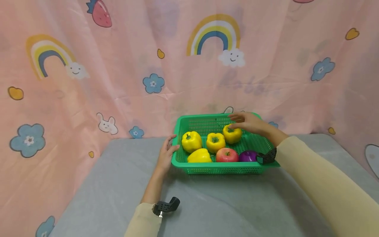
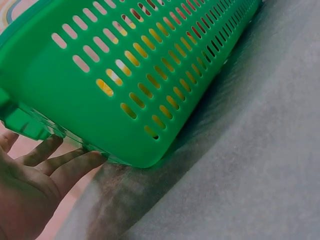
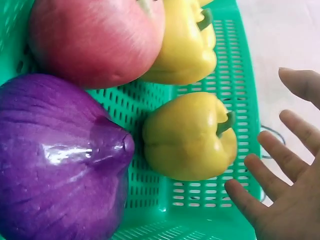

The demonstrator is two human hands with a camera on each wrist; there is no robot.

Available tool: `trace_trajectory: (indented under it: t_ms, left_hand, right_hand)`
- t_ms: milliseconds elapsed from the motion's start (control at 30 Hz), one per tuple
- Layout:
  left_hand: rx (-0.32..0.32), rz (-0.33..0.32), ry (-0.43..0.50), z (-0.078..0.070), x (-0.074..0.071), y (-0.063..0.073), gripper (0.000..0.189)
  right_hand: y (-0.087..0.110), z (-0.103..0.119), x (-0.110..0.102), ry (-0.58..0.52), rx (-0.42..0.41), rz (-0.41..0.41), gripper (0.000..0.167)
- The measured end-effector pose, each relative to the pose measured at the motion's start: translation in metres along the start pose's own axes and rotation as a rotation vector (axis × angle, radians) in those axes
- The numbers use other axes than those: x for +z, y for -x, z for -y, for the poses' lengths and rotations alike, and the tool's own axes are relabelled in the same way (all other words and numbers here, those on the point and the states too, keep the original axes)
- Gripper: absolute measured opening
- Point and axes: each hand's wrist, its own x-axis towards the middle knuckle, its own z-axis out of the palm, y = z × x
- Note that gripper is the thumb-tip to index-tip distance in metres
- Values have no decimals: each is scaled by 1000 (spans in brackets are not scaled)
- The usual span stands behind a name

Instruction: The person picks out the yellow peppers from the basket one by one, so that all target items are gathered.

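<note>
A green plastic basket point(image 1: 207, 165) holds several yellow bell peppers point(image 1: 192, 142), a red apple point(image 1: 227, 155) and a shiny purple onion point(image 3: 55, 150). At the basket's left end, my left hand point(image 1: 165, 156) touches the side with fairly straight fingers, which also show against the green wall point(image 2: 55, 95) in the left wrist view. My right hand point(image 1: 250, 123) hovers over the back right of the basket, above a yellow pepper point(image 3: 187, 137). Its fingers are spread and hold nothing; the right wrist view shows a gap between them and that pepper.
The basket stands on a table with a grey cloth point(image 1: 207, 204). Behind it hangs a pink curtain point(image 1: 124, 65) printed with rainbows, flowers and rabbits. Each wrist wears a black strap-on device point(image 1: 167, 205).
</note>
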Motion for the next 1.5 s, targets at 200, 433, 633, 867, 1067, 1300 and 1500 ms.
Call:
trace_trajectory:
  t_ms: [200, 433, 633, 867, 1067, 1300, 1500]
  left_hand:
    - [-8, 11, 0, 1, 2, 0, 51]
    - [-14, 10, 7, 1, 1, 1, 51]
    - [-9, 9, 11, 3, 0, 0, 51]
    - [-1, 9, 9, 4, -1, -2, 51]
    - [-16, 5, 9, 5, 0, -2, 52]
    - [-21, -5, 9, 2, 0, -1, 53]
    - [-29, 0, -5, 1, -1, -1, 53]
  right_hand:
    - [-7, -8, 3, -32, 26, 11, 67]
    - [-12, -9, 4, -57, 39, 29, 65]
    - [-15, -19, 7, -65, 35, 36, 66]
    - [-17, -30, 11, -60, 61, 51, 70]
    - [-16, -33, 16, 9, 46, 57, 68]
    - [-19, -37, 18, 54, 20, 42, 70]
    - [-19, -36, 19, 97, 10, 18, 65]
